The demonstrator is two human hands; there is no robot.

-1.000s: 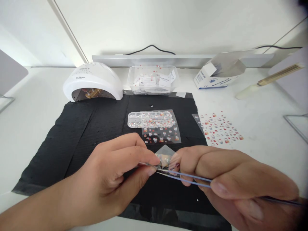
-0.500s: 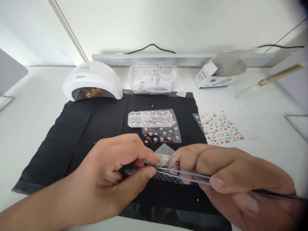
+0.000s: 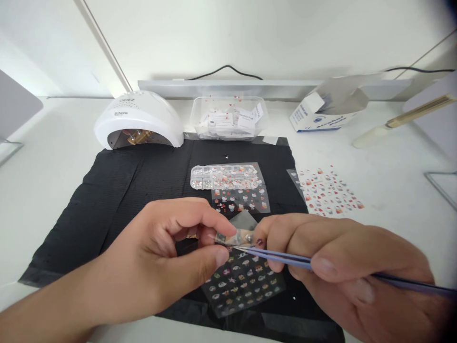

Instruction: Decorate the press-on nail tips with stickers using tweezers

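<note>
The left hand [image 3: 160, 267] pinches a small clear sticker film [image 3: 238, 233] between thumb and forefinger, its grip closed on the film's left edge. The right hand [image 3: 342, 267] grips blue tweezers [image 3: 282, 257] whose long axis runs left-right, tips pointing left at the film. Both hover above a nail sticker sheet [image 3: 243, 283] lying on the black mat [image 3: 143, 181] near the desk's front edge.

White table [image 3: 46, 181], black mat [image 3: 143, 186], nail lamp [image 3: 139, 119], sticker sheet [image 3: 330, 190]
</note>
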